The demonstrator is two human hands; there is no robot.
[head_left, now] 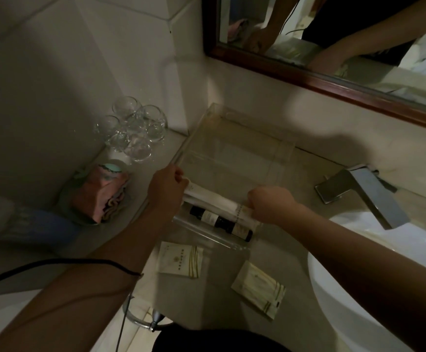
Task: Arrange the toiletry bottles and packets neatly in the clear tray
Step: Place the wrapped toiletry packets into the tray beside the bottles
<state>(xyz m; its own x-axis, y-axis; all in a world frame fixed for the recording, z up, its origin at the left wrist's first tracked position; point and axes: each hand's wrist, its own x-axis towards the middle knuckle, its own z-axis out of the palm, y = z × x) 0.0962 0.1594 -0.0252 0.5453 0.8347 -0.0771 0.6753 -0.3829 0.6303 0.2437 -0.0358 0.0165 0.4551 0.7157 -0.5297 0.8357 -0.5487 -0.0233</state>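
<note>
Head view: clear tray point(194, 135) on counter point(206, 301), between glasses point(133, 128) and faucet point(359, 191). Long white packets point(214, 199) held crosswise over tray's near part. Left hand point(167, 189) gripping their left end, right hand point(267, 204) their right end, fingers of both curled tight round them. Dark bottles point(206, 216) lying end to end inside tray, just beside near wall. Left loose packet point(180, 259) and right loose packet point(258, 288) flat on counter outside tray, near its front wall, apart from each other.

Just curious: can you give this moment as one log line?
left hand: holds white packets at one end | right hand: holds other end | clear tray: two dark bottles lying inside | counter: two loose packets
</note>
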